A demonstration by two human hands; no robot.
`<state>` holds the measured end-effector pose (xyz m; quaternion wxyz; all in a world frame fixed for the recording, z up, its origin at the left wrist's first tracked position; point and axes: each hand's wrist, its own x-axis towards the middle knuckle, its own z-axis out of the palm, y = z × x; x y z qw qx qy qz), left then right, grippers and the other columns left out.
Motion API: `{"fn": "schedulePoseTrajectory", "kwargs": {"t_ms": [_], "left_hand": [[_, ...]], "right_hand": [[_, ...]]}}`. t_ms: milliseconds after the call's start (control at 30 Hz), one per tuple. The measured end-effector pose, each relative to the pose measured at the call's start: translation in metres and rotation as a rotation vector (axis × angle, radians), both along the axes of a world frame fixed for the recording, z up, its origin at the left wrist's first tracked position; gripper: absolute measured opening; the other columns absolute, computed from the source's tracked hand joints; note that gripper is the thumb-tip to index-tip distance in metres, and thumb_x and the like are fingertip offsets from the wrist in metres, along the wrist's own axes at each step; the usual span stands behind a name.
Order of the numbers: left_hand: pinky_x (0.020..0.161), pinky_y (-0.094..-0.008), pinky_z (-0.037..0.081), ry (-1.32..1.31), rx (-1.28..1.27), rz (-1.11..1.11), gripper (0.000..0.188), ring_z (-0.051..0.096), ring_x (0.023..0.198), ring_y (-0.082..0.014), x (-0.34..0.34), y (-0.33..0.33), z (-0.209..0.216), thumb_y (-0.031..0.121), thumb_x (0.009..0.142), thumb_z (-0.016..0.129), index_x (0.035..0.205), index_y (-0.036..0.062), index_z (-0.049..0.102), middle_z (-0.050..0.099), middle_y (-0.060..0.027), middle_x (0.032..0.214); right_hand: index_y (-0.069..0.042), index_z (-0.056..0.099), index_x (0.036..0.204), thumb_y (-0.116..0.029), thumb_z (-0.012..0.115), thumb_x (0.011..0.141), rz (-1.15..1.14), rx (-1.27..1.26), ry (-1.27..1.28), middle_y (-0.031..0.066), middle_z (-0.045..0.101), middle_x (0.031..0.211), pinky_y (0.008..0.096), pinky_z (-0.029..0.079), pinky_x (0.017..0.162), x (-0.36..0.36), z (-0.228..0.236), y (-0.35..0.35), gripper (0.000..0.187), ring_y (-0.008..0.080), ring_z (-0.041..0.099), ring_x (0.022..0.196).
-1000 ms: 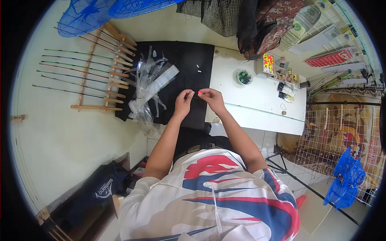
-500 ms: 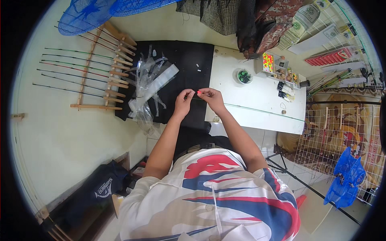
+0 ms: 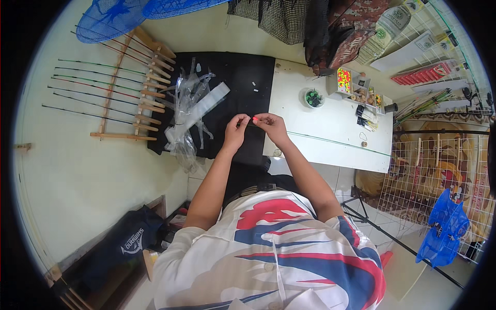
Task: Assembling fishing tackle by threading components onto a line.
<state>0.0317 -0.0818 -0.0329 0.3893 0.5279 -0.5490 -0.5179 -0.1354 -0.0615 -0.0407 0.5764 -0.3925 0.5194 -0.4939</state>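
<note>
My left hand [image 3: 235,130] and right hand [image 3: 270,125] pinch a tiny reddish piece [image 3: 252,120], too small to identify.

Tiny red piece [image 3: 252,120] pinched between the left hand [image 3: 236,131] and right hand [image 3: 271,126], too small to tell what it is. Fingertips hide most of it. At twelve o'clock the blue nets [image 3: 135,13] run off the rim. At three o'clock, the small items in the tray [image 3: 361,93] blur together. The dark bag [image 3: 121,243] at seven o'clock is cut by the rim.
</note>
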Motion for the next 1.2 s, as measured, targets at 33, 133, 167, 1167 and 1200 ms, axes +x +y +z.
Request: {"fn": "schedulePoseTrajectory", "kwargs": {"t_ms": [33, 133, 167, 1167, 1200], "left_hand": [[0.080, -0.0269, 0.047, 0.000, 0.000, 0.001, 0.022, 0.059, 0.085, -0.0127, 0.000, 0.000, -0.001, 0.023, 0.096, 0.062, 0.103, 0.0019, 0.065, 0.067, -0.0042, 0.091], [0.079, -0.0268, 0.046, 0.018, 0.015, 0.002, 0.022, 0.059, 0.085, -0.0127, 0.000, 0.000, -0.002, 0.023, 0.096, 0.062, 0.103, 0.0017, 0.065, 0.066, -0.0039, 0.091], [0.079, -0.0269, 0.046, 0.011, 0.018, -0.003, 0.022, 0.059, 0.086, -0.0125, 0.000, 0.000, -0.002, 0.023, 0.095, 0.063, 0.103, 0.0018, 0.066, 0.067, -0.0040, 0.092], [0.075, -0.0275, 0.047, 0.005, 0.034, 0.039, 0.025, 0.059, 0.081, -0.0121, 0.000, -0.002, -0.017, 0.025, 0.093, 0.066, 0.101, 0.0018, 0.069, 0.068, -0.0039, 0.087], [0.075, -0.0274, 0.047, 0.027, 0.048, 0.045, 0.025, 0.059, 0.081, -0.0118, -0.001, -0.003, -0.017, 0.025, 0.094, 0.065, 0.101, 0.0021, 0.068, 0.068, -0.0031, 0.087]], "right_hand": [[0.002, 0.068, 0.105, -0.005, 0.071, 0.087, 0.005, 0.002, 0.013, 0.0051, 0.070, 0.090, 0.0218, 0.050, 0.078, 0.000, 0.000, 0.000, 0.019, 0.0078, 0.064, 0.083], [0.002, 0.069, 0.104, -0.005, 0.071, 0.087, 0.009, 0.000, 0.031, 0.0047, 0.070, 0.090, 0.0215, 0.050, 0.078, 0.000, -0.002, 0.000, 0.019, 0.0074, 0.063, 0.082], [0.002, 0.069, 0.104, -0.006, 0.072, 0.087, 0.009, -0.005, 0.036, 0.0045, 0.070, 0.089, 0.0213, 0.050, 0.077, -0.001, -0.003, 0.000, 0.019, 0.0071, 0.063, 0.081], [-0.001, 0.073, 0.098, -0.011, 0.076, 0.084, -0.029, -0.036, 0.042, -0.0051, 0.060, 0.069, 0.0183, 0.036, 0.055, -0.003, -0.007, 0.003, 0.017, 0.0009, 0.047, 0.061], [-0.001, 0.073, 0.098, -0.011, 0.076, 0.084, -0.030, -0.035, 0.042, -0.0051, 0.060, 0.069, 0.0183, 0.036, 0.055, -0.002, -0.006, 0.003, 0.017, 0.0009, 0.047, 0.061]]}}
